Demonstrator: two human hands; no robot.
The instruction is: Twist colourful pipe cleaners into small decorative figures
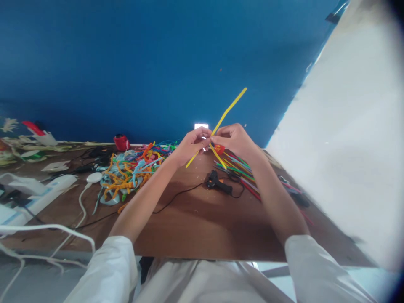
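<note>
My left hand and my right hand meet above the table, both pinching a yellow pipe cleaner. Its long end rises to the upper right, against the blue wall. Two shorter yellow ends point down below my fingers, one to the left and one to the right. I cannot tell whether this is one bent piece or two crossed ones, as my fingertips cover the middle. Beneath my hands a black hot glue gun lies on the table. Part of a red round thing shows behind my right hand.
A tangled heap of coloured pipe cleaners lies to the left. Straight pipe cleaners lie under my right forearm. A white power strip with cables occupies the left side. A red container stands near the wall. The glue gun's cord crosses the table.
</note>
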